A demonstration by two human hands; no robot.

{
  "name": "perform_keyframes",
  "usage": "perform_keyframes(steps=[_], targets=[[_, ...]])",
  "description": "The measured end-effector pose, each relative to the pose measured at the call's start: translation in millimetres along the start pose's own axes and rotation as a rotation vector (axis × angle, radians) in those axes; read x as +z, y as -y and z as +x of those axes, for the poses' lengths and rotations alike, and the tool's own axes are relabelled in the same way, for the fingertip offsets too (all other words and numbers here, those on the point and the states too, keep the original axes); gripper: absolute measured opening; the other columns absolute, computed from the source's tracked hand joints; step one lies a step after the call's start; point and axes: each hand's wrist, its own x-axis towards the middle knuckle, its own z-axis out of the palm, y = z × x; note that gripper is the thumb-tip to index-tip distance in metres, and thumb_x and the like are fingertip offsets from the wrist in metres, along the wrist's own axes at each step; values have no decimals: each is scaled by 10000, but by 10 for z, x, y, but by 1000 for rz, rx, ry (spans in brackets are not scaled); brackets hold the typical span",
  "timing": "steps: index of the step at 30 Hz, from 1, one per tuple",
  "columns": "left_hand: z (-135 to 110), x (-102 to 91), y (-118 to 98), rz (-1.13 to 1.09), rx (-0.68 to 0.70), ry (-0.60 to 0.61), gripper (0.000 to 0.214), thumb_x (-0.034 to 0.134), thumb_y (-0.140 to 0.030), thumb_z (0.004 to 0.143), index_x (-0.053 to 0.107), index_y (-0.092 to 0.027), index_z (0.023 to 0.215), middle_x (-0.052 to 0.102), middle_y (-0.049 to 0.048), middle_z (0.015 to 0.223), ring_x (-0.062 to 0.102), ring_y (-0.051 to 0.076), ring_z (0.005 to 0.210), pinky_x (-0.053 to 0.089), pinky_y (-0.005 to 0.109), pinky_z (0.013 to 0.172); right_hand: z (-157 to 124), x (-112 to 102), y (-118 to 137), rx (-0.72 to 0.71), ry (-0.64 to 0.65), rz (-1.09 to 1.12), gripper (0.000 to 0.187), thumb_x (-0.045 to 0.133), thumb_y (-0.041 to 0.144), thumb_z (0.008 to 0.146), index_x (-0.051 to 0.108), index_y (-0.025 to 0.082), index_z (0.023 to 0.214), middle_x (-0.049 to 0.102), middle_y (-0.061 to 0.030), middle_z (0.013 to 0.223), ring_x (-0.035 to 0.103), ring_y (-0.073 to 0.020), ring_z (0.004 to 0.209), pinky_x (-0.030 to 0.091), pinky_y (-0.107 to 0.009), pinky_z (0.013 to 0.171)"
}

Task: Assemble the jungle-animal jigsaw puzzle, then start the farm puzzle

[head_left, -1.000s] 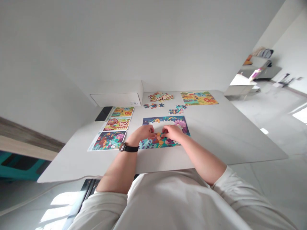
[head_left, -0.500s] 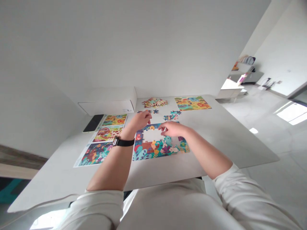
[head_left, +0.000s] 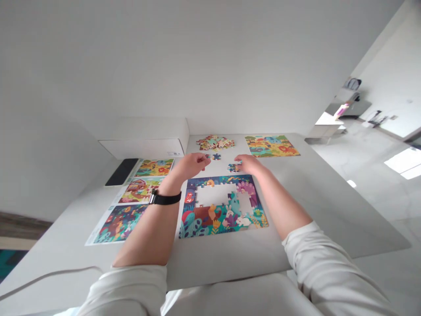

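A colourful jigsaw puzzle [head_left: 221, 215] lies partly assembled on the white table [head_left: 305, 197], with a white gap in its middle. My left hand [head_left: 192, 164], with a black watch at the wrist, reaches past the puzzle's far left corner, its fingers curled at a few loose blue pieces [head_left: 213, 156]. My right hand [head_left: 248, 163] reaches past the far right corner, and its fingertips pinch at a small cluster of blue pieces [head_left: 233, 167].
A pile of loose pieces [head_left: 215, 142] lies at the table's far edge beside a finished yellow-green puzzle [head_left: 271, 145]. Reference picture sheets [head_left: 140, 191] and a black phone [head_left: 121, 171] lie to the left. A white box [head_left: 144, 138] stands against the wall.
Both hands have left the middle of the puzzle and moved away from me to the loose pieces beyond it. The camera has tilted, so the puzzle shows in full.
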Motion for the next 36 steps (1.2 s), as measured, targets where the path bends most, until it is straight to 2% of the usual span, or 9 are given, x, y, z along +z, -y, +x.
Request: perform_keyframes(steps=[4,10,13,17,21,24,28,33,36], targets=[[-42,-77,9,-20,6,-27,364,553,-542,932,711,-220,868,758,32,781,628,177,651,393,281,595,-16,132,-6,-30,33,-99,375,753,185,886,755,237,1257,749,-129,1320,707,-269,1207,521,-360,1046],[-85,-103,-81,-8,7,-46,322,579,-499,936,721,-212,901,780,30,811,655,174,681,405,276,610,-45,190,-60,34,-29,-128,478,822,238,820,743,216,1291,721,-157,1280,711,-278,1121,535,-331,958],[-100,-130,-94,-15,23,-35,316,586,-490,937,733,-211,908,785,31,826,665,176,706,419,275,630,-49,146,-88,52,-68,-82,331,808,230,825,785,217,1154,745,-120,1164,719,-244,1023,533,-306,894],[-119,-195,-73,-56,39,-51,320,594,-477,932,756,-201,940,780,41,839,665,178,726,438,273,647,-86,-56,-105,77,-75,264,100,744,261,890,764,192,959,748,-40,847,687,-176,714,529,-291,729],[-145,-219,-74,-144,92,-69,325,595,-461,937,747,-179,990,769,54,865,664,172,754,463,267,667,-208,-292,67,40,-164,644,281,823,425,845,703,197,955,734,-32,842,664,-164,705,531,-274,655],[-166,-186,-140,-187,153,-73,306,624,-440,927,739,-179,1037,769,60,930,669,165,807,487,262,705,-326,-345,306,55,-57,833,350,827,489,834,674,213,987,743,-29,847,688,-168,722,532,-255,618],[-179,-89,-247,-234,140,-38,321,663,-440,918,722,-185,1104,764,56,967,663,141,765,498,254,683,-409,-216,572,15,83,975,320,852,417,801,657,199,931,770,-42,870,712,-162,762,567,-267,688],[-145,21,-217,-292,151,57,257,714,-381,879,711,-175,1033,751,42,861,661,136,714,495,249,643,-420,16,719,16,153,969,262,839,367,797,659,193,876,795,-52,886,697,-144,734,512,-224,625],[-122,23,-148,-295,178,52,192,721,-330,851,717,-170,958,743,34,803,653,138,696,485,248,638,-425,80,741,-1,197,945,262,840,385,790,673,192,852,786,-50,848,679,-147,716,486,-221,596]])
